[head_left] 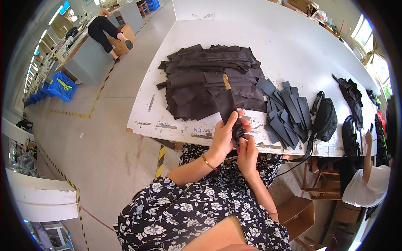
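My left hand [223, 138] grips a long dark fabric strip [227, 104] with a wooden stick [226, 82] poking out of its far end. My right hand [247, 152] pinches the strip's near end, just below the left hand. Both hands are held over the front edge of the white table [289, 46]. A big heap of dark fabric pieces [209, 79] lies on the table beyond the strip. To the right sits a fan of several grey fabric strips [284, 113].
A black mesh bag [325, 119] lies at the table's right front. Another person in a white top [368, 184] sits at the right. Far left, a person [104, 31] bends by a grey bench near blue crates [60, 85]. A wooden stool [295, 215] stands below the table.
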`<state>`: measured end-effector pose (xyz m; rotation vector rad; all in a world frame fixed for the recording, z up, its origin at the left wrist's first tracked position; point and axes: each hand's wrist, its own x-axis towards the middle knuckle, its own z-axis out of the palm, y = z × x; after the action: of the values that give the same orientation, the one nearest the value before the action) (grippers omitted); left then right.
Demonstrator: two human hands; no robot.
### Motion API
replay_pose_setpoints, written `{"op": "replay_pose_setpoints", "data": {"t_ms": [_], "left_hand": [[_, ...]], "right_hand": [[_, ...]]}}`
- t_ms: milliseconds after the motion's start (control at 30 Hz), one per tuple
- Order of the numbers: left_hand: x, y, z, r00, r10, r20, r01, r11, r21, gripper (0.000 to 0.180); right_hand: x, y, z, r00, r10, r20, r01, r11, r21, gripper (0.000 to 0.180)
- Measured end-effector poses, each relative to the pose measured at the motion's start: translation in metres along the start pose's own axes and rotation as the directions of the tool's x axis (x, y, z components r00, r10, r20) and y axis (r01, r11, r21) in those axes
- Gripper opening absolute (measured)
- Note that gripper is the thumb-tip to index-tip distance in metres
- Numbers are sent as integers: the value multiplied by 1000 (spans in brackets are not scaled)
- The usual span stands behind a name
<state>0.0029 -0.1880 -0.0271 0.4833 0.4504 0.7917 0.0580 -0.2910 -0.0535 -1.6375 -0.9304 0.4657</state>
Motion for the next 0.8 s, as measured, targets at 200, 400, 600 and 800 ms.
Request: {"op": "replay_pose_setpoints", "data": {"t_ms": [200, 400, 600, 800], "left_hand": [[12, 32, 8, 978, 169, -124, -163, 985, 57, 28], [35, 50, 3, 984, 160, -79, -157, 987, 42, 24], [48, 28, 6, 998, 51, 47, -55, 994, 92, 49], [8, 6, 22, 984, -77, 160, 40, 974, 225, 52]], "right_hand": [[-34, 14, -7, 991, -52, 123, 81, 965, -249, 11], [-63, 13, -47, 961, -20, 275, 117, 933, -341, 10], [-75, -1, -86, 898, 306, 316, -293, 952, -90, 24], [-48, -7, -67, 931, 278, 236, -289, 957, 15, 25]]}}
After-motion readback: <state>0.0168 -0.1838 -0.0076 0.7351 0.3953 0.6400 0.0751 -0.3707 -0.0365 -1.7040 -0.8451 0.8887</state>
